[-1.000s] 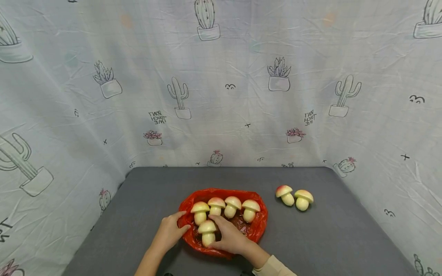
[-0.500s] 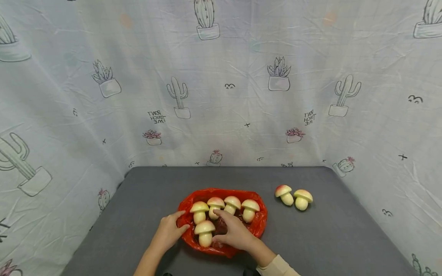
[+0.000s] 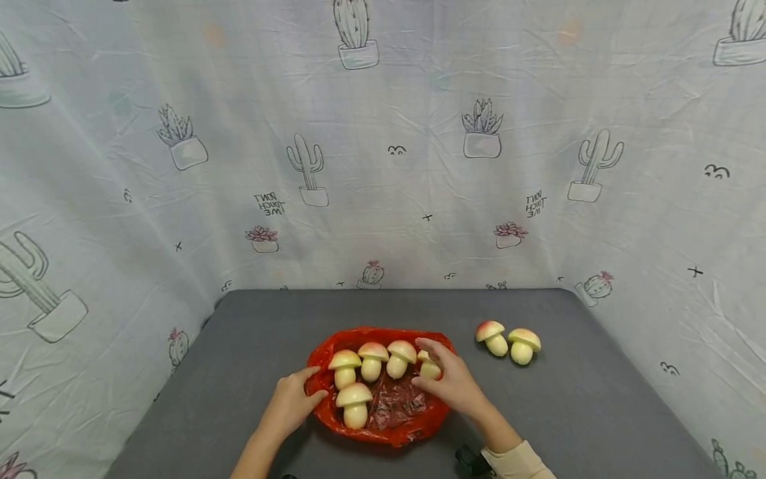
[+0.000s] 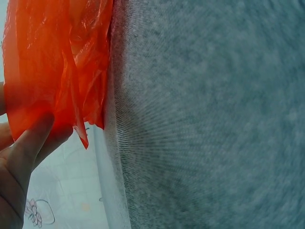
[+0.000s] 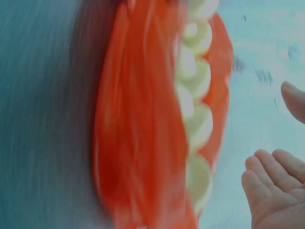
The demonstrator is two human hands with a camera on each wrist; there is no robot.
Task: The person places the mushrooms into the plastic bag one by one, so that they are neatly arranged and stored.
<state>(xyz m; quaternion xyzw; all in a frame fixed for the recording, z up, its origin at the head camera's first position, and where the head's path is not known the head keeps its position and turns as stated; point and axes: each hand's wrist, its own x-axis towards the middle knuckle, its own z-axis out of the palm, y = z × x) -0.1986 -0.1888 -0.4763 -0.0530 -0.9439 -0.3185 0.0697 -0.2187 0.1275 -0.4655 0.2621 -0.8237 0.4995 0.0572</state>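
Observation:
A red plastic bag (image 3: 385, 436) lies spread wide like a shallow bowl on the grey table. Inside it stand several pale mushrooms (image 3: 354, 406) with yellow and pink caps, apparently imitation. My left hand (image 3: 290, 402) holds the bag's left rim; in the left wrist view its fingers (image 4: 35, 138) meet the red plastic (image 4: 40, 57). Over the bag's right side hovers my right hand (image 3: 451, 382), thumb and fingers spread, partly hiding the rightmost mushroom (image 3: 428, 369). Nothing is held in the right hand (image 5: 281, 191) in the right wrist view.
To the right of the bag, two more mushrooms (image 3: 492, 338) lie side by side on the table (image 3: 568, 399). A pale curtain (image 3: 383, 133) printed with cacti surrounds the table at the back and sides. A dark object (image 3: 469, 459) sits by my right wrist.
My right hand has left the front mushroom, which shifted slightly left, and moved right across the bag to the rightmost mushroom. My left hand stays at the rim.

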